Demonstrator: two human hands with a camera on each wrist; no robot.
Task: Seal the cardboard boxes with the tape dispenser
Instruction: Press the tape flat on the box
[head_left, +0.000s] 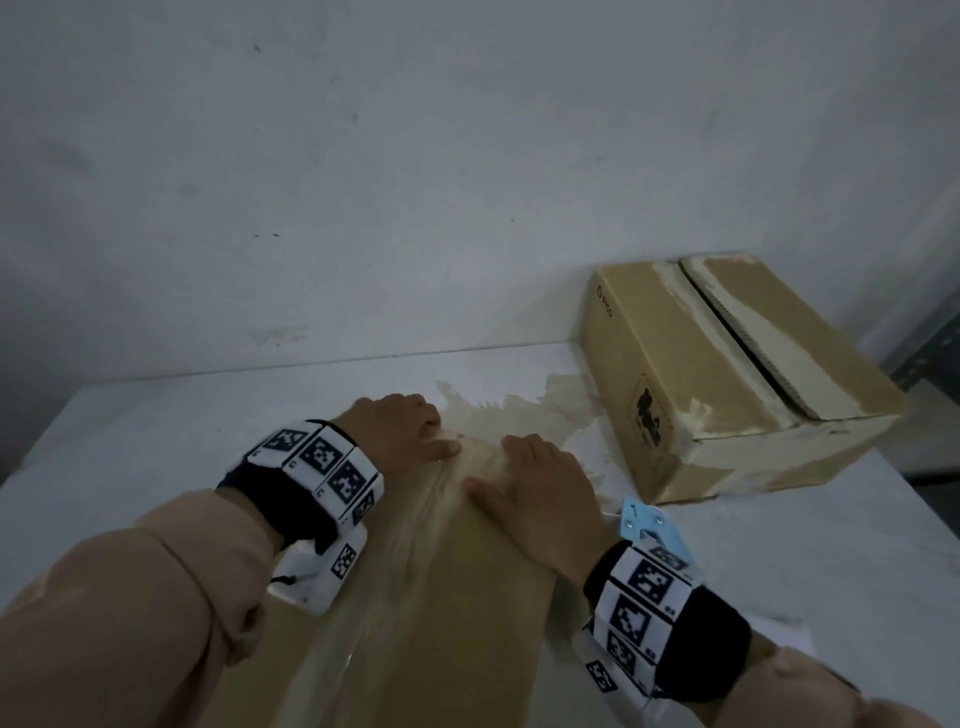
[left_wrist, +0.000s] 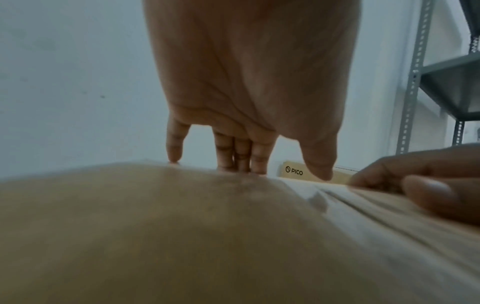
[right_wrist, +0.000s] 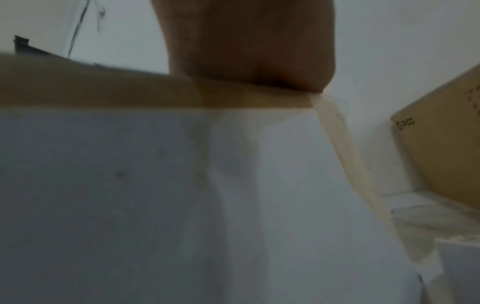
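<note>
Hands, left hand (head_left: 400, 431) and right hand (head_left: 540, 493), are pressing flat, fingers extended, smoothing clear tape (head_left: 441, 499) along the brown cardboard box (head_left: 415, 623) seam to bond it.

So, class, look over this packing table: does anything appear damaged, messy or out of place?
Yes. The far box has torn, peeled patches along its top flaps, which gape apart unsealed. A ragged sheet of old tape residue is stuck on the table between the boxes. Both hands press flat on the near box.

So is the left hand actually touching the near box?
Touching. In the left wrist view the left hand has its fingertips down on the far edge of the near box, with no gap showing.
</note>
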